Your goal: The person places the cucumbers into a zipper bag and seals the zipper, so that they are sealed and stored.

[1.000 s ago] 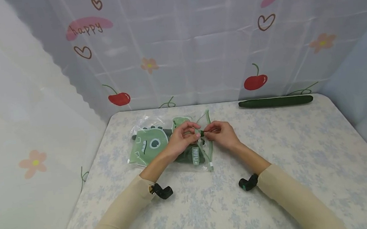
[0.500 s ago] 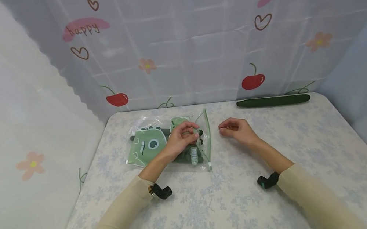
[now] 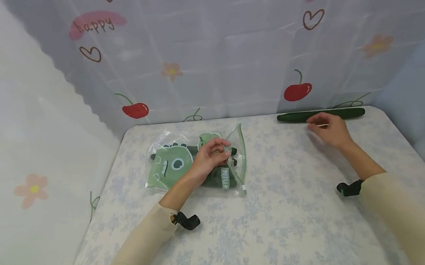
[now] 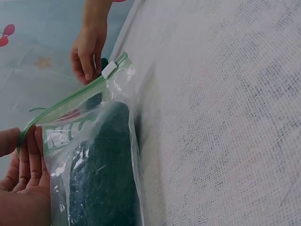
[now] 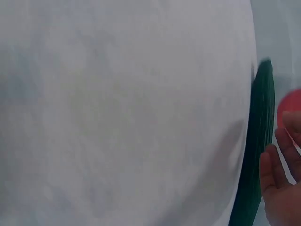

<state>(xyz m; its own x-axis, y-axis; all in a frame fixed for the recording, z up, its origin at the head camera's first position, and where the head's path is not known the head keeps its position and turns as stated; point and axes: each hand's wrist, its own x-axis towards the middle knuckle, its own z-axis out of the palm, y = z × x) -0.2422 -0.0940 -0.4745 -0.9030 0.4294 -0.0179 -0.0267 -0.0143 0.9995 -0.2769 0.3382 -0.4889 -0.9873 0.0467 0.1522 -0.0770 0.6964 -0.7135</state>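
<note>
A glossy clear plastic zip bag [image 3: 165,171], printed with a green one-eyed monster and lettered "NIU", lies left of centre on the floral cloth-covered tabletop [image 3: 281,211], a bumpy dark green shape [image 4: 110,174] inside. The left hand [image 3: 208,162] pinches its green zip edge [image 4: 70,99]. The right hand [image 3: 330,131], fingers loosely bent and thumb apart, has moved from the bag to a long, dark green cucumber [image 3: 293,118] along the far edge; contact is unclear. The backdrop sheet [image 3: 209,60] reads "happy" twice.
</note>
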